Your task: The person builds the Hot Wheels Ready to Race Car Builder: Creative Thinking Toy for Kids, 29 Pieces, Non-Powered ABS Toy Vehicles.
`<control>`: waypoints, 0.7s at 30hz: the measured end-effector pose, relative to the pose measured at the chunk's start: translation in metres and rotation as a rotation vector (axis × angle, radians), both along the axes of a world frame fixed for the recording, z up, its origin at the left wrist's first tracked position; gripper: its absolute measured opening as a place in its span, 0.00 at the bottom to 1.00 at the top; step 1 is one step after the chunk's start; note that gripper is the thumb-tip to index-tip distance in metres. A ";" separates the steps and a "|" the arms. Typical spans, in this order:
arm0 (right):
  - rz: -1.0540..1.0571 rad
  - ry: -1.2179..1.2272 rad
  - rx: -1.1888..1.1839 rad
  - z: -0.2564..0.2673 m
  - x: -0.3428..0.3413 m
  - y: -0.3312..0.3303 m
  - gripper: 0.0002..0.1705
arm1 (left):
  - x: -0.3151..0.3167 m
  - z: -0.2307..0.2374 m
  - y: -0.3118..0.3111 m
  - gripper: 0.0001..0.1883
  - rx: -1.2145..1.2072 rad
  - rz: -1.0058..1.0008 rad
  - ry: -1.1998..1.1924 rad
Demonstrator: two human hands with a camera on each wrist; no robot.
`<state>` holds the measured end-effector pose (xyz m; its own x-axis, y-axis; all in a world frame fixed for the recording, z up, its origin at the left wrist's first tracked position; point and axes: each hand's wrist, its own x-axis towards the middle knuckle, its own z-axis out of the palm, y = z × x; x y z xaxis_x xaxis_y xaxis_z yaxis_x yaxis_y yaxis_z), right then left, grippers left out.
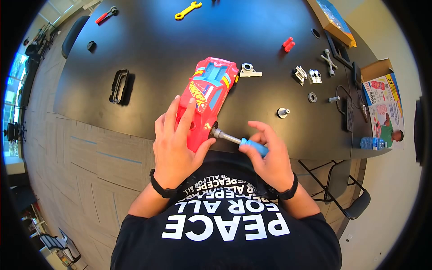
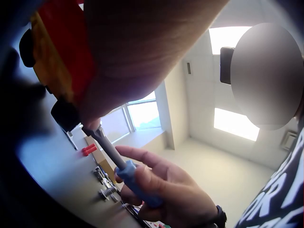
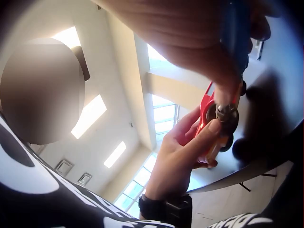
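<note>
A red toy car [image 1: 211, 85] with blue windows and yellow flame graphics sits at the table's near edge. My left hand [image 1: 177, 141] grips its rear end, fingers spread over the red body and thumb beside a black wheel [image 1: 214, 127]. In my right hand [image 1: 274, 157] is a screwdriver, its blue handle [image 1: 255, 146] pinched between thumb and fingers. The grey shaft [image 1: 230, 137] points left, its end at the wheel's centre. From the right wrist view, the left thumb [image 3: 209, 135] lies across the wheel [image 3: 230, 118].
Beyond the car lie a yellow wrench [image 1: 188, 10] and a red-handled tool [image 1: 106, 15]. A black frame piece [image 1: 119, 87] is on the left. Rightward are red parts [image 1: 289, 44], a grey cross-shaped tool [image 1: 329, 62], a grey stepped part [image 1: 283, 112], a water bottle [image 1: 373, 143] and a printed box [image 1: 382, 94].
</note>
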<state>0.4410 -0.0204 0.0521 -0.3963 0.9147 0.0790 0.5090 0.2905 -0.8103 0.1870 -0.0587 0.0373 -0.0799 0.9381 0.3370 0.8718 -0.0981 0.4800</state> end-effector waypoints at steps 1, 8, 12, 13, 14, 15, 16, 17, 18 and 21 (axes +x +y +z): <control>-0.026 0.019 -0.130 0.000 0.000 0.000 0.34 | 0.001 0.000 0.000 0.52 -0.003 0.000 -0.003; 0.002 0.025 -0.176 -0.008 0.002 0.001 0.42 | -0.001 -0.002 0.000 0.51 -0.001 -0.004 -0.004; -0.001 0.036 -0.134 -0.004 -0.003 -0.001 0.44 | 0.000 -0.002 0.000 0.51 -0.003 -0.004 -0.012; 0.025 0.006 -0.063 -0.004 -0.003 -0.001 0.43 | 0.000 -0.003 0.000 0.51 0.003 -0.006 -0.007; 0.050 -0.023 0.008 -0.004 -0.003 -0.001 0.43 | 0.000 -0.003 0.000 0.51 0.009 -0.009 -0.002; 0.049 -0.023 0.007 -0.007 -0.001 -0.001 0.43 | 0.000 -0.003 0.000 0.51 0.008 -0.011 -0.002; 0.044 -0.009 -0.131 -0.012 0.003 0.000 0.45 | 0.000 -0.002 0.000 0.51 0.002 -0.009 -0.008; 0.039 0.006 -0.268 -0.015 0.005 0.001 0.48 | 0.000 -0.002 0.000 0.51 -0.004 -0.008 -0.014; 0.039 0.006 -0.268 -0.011 0.002 0.000 0.48 | 0.000 -0.002 0.000 0.51 -0.004 -0.007 -0.014; 0.019 -0.067 0.056 -0.003 -0.004 0.000 0.42 | -0.001 -0.003 -0.001 0.51 0.005 -0.012 -0.004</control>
